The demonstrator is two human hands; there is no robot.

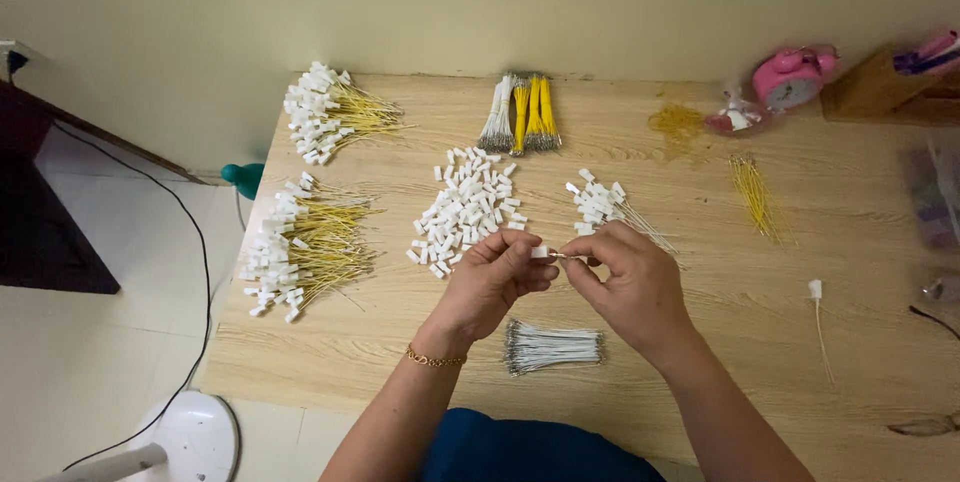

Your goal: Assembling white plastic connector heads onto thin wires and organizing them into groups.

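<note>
Left hand [490, 277] fingers pinch a small white plug [540, 253]; right hand [625, 277] fingers pinch a thin wire [562, 256] at it, mid counter [700, 362]. We judge the wire may bend or miss the plug's hole.

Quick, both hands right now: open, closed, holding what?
Left hand: closed, pinching a small white connector.
Right hand: closed, pinching a thin wire at that connector.

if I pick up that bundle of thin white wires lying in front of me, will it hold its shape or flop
The bundle of thin white wires looks light and would probably droop at both ends. Its strands already splay there, so some may slip out.
</note>
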